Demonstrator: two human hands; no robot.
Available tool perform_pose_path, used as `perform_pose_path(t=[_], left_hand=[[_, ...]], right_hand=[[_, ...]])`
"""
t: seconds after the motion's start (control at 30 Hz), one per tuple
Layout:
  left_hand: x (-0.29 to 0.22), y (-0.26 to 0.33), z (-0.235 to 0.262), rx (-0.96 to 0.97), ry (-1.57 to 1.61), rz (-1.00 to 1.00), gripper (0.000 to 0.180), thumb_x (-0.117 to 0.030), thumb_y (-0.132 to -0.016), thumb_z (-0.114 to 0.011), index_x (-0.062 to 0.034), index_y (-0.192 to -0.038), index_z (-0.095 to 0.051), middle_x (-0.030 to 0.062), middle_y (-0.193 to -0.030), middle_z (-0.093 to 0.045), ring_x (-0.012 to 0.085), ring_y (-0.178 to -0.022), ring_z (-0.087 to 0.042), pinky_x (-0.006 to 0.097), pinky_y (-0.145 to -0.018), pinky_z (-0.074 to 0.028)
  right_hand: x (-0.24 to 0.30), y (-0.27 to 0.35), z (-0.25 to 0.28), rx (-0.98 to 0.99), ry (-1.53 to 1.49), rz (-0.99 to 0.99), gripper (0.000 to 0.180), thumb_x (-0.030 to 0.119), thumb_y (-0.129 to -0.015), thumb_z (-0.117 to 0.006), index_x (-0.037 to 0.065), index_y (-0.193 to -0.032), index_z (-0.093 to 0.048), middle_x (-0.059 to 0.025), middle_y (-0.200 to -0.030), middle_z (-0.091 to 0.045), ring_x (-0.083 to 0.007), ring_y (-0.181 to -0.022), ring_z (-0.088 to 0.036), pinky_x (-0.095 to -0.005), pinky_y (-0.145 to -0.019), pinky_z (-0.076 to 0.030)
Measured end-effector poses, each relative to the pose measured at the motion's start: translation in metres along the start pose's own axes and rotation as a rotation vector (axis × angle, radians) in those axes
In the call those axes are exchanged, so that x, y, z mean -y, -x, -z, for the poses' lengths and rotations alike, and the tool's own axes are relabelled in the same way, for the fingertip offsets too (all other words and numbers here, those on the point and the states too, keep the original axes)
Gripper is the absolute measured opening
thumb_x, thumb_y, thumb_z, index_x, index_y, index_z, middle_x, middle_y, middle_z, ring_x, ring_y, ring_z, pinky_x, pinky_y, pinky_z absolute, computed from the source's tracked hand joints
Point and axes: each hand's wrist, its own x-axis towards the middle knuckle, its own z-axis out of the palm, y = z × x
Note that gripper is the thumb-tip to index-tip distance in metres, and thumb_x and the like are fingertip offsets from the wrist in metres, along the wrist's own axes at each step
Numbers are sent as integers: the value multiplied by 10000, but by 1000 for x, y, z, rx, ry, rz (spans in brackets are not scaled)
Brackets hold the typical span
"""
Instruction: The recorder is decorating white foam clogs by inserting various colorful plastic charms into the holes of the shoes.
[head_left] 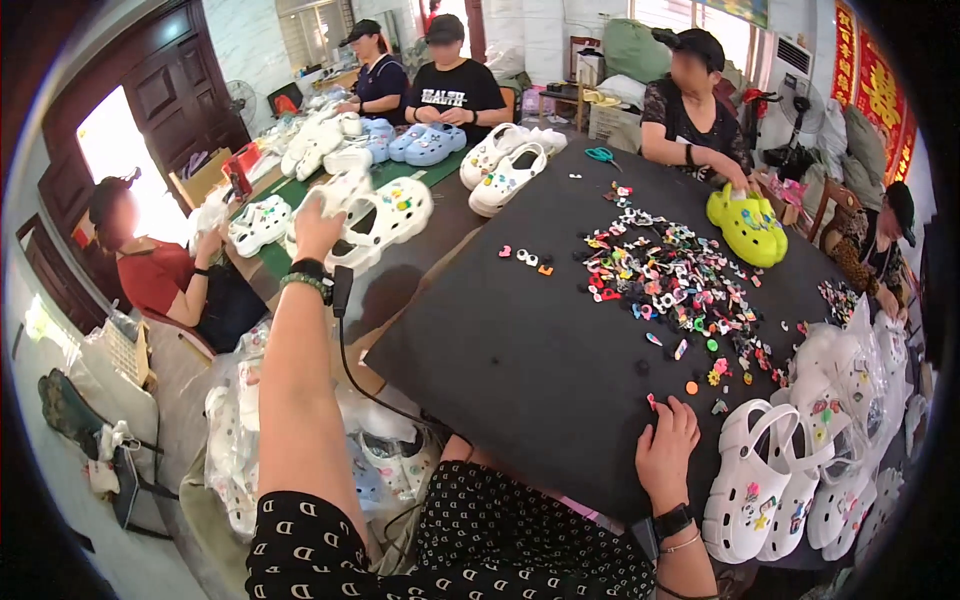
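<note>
My left hand point(318, 226) reaches far out over the left table, its fingers closed around a white clog point(345, 188); part of the grip is hidden. Right beside it lies another white clog point(392, 222) with colourful charms on its top. My right hand point(672, 440) rests on the black tabletop point(500, 360), fingers loosely apart and holding nothing. A small red charm point(651, 401) lies just past its fingertips. Further out spreads a pile of mixed shoe charms point(670, 275). Close to my right wrist stands a pair of decorated white clogs point(745, 490).
Bagged white clogs point(850, 380) crowd the right edge. Teal-handled scissors point(602, 156) lie at the back. A co-worker's hand touches lime-green clogs point(748, 228). Blue clogs point(430, 145) and more white pairs cover the green table. A black cable point(350, 365) trails from my left wrist. Several people sit around.
</note>
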Motion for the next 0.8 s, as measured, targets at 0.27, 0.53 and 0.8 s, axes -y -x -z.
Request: perform_pose_path(t=[0.27, 0.53, 0.8], left_hand=[[-39, 42, -49, 108, 165, -336, 277, -241, -822, -668, -51, -1020, -710, 195, -1021, -682, 363, -977, -629, 464, -895, -467], [-320, 168, 55, 474, 652, -918, 246, -106, -848, -654, -14, -1076, -670, 140, -1116, -681, 309, -1039, -646, 363, -909, -483], [-497, 346, 110, 835, 968, -1394, 436, -226, -842, -695, -33, -1219, -594, 176, -1198, -622, 344, -1133, -574, 419, -987, -442]], right_hand=[[5, -8, -1, -54, -30, 4, 397, 134, -789, -625, 26, -1166, -566, -170, -1299, -494, -379, -1242, -426, -532, -1010, -342], [-1, -6, -8, -125, -21, -7, 384, 188, -807, -613, 13, -1145, -561, -187, -1284, -498, -376, -1249, -411, -528, -1014, -338], [-15, 6, 27, 204, -180, 40, 571, 185, -828, -597, 73, -1372, -466, -178, -1410, -453, -342, -1340, -377, -508, -1125, -256]])
